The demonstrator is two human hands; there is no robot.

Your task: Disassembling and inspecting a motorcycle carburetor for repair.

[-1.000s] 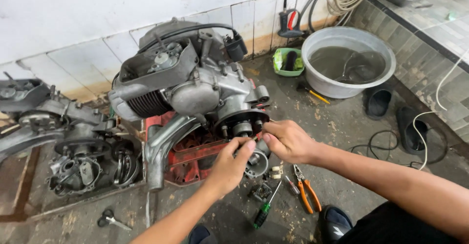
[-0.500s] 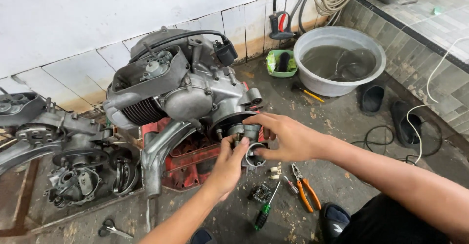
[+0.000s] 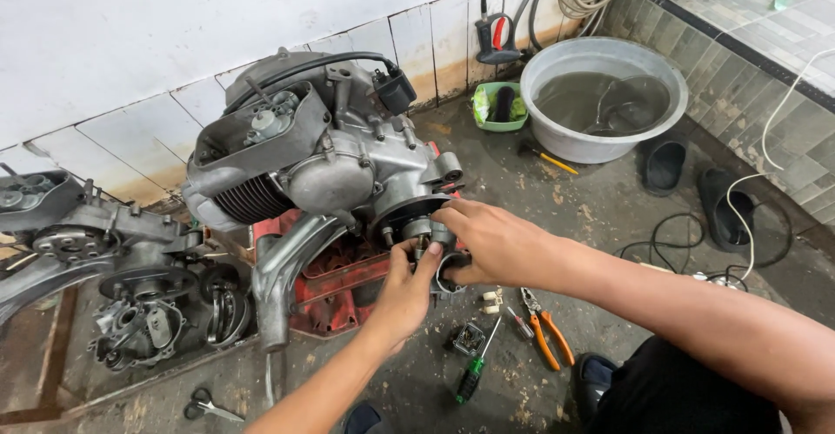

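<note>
A grey scooter engine rests on a red stand on the concrete floor. Both hands meet at the round hub part on the engine's front end. My left hand comes up from below, its thumb and fingers pinching the lower edge of that hub. My right hand reaches in from the right, fingers curled over the hub's top and side. A metal ring hangs just under my right hand. The hands hide the small parts between the fingers.
A second engine case lies at the left. Orange pliers, a green screwdriver and scissors lie on the floor. A water-filled basin, a green tub and black sandals stand at the right.
The view has shifted slightly down and left. Both hands stay on the hub; my right hand's fingers have moved further over its top, and my left hand's grip has shifted slightly underneath.
</note>
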